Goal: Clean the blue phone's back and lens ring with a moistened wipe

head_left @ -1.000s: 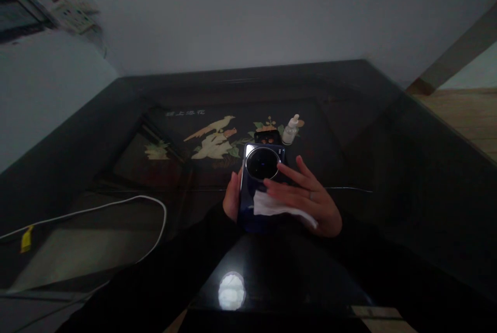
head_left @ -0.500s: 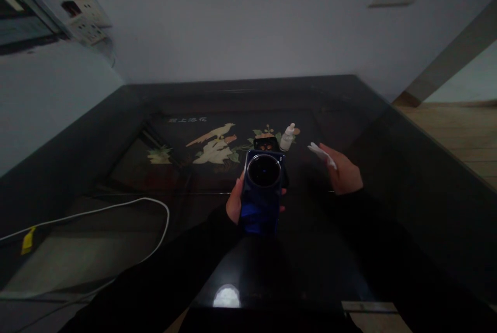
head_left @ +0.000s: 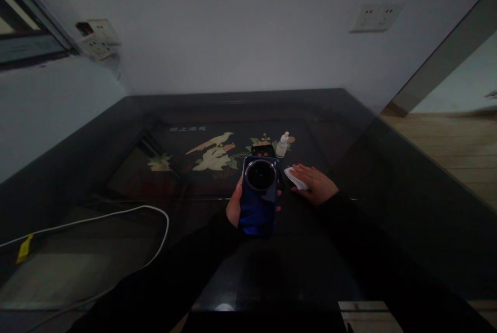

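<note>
Left hand [head_left: 235, 204] wrapped around a blue phone [head_left: 258, 199] held back-up above the dark table [head_left: 368, 167] — rigid, slick, probably breakable, best held by its edges — right hand [head_left: 315, 185] flat on a limp white wipe [head_left: 294, 177] just beside it.

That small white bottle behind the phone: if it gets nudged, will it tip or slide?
The small white bottle stands upright, tall and narrow with a tapered cap, so it probably tips easily. It looks small, likely light. The table top is glossy, so a low push may slide it instead. The right hand on the white cloth lies close to it.
</note>
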A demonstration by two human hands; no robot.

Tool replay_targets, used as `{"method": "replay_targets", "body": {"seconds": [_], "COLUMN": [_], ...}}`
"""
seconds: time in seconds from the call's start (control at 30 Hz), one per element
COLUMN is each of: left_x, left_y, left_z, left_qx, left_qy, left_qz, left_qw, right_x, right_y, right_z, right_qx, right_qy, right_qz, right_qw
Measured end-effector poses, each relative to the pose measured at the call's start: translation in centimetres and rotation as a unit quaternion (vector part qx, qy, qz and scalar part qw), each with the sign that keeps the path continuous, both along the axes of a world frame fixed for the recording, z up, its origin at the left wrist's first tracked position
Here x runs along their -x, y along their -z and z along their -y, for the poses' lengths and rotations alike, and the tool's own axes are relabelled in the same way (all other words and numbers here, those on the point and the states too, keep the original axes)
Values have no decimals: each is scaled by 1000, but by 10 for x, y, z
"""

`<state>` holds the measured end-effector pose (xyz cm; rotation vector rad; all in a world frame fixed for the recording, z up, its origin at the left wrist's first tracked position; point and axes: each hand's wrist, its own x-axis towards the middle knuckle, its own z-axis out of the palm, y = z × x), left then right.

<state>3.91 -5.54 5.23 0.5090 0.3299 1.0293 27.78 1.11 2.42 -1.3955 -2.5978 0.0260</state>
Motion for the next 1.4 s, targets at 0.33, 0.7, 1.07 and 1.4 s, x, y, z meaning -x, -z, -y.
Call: {"method": "replay_targets", "body": {"seconds": [0.33,0.7,1.07,1.4], "left_x": [0,5,-19,-7], "left_y": [-3,-18,-21,-30], "left_z": [-8,-19,-22,-34], "left_qx": [84,151,23,-58], "left_qy": [-35,-88,-326,-220], "left_qz": [4,-24,-275,-355], "left_qw": [996,984,904,907], "right_x": [2,55,101,64], "right_y": [-4,-49,-57,-46], "right_z": [4,42,67,35], "right_qx": [9,-43,21,133], "right_qy": [-3,-6,49,135], "right_qz": [7,-330,-190,-457], "right_qw": [1000,943,980,869]}}
